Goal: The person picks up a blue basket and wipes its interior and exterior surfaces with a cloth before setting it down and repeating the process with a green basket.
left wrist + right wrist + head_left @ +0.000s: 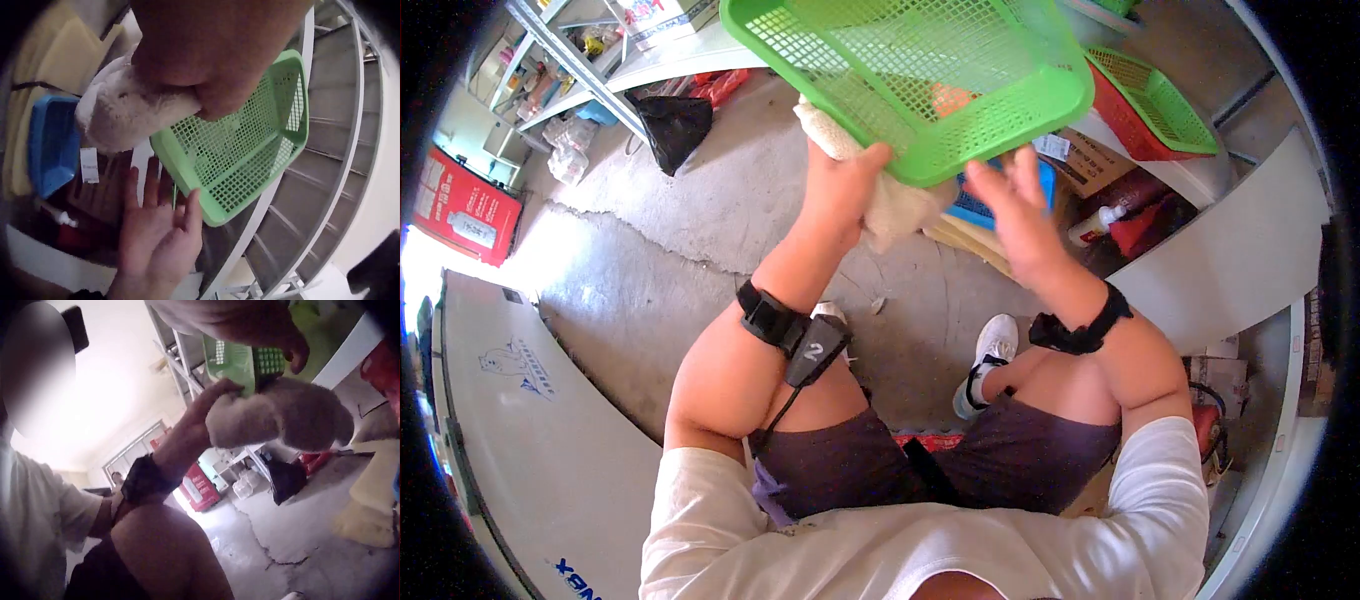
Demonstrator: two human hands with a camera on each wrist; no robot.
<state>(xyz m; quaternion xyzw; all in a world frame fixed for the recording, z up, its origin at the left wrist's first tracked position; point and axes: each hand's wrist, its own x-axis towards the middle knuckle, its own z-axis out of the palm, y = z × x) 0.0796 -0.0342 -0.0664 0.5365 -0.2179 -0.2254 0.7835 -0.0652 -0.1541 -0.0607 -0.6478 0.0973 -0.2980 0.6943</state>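
A green mesh basket [1000, 135] is held up, tilted, at the top of the head view. The left hand [837, 190] grips a cream fluffy cloth [905, 205] together with the basket's near left corner, its thumb at the rim. In the left wrist view the cloth [125, 112] bunches beside the basket [215, 209], partly behind the left hand [212, 69]. The right hand [1025, 215] is by the basket's near rim, fingers extended; contact is unclear. The right wrist view shows the cloth [281, 415] below the right hand [244, 325].
A blue tray [975, 208] and a cardboard box [1090, 165] lie beyond the right hand. At the right, another green basket [1155, 100] sits in a red one [1125, 130]. Metal shelving [580, 75] and a black bag [672, 130] are at the upper left.
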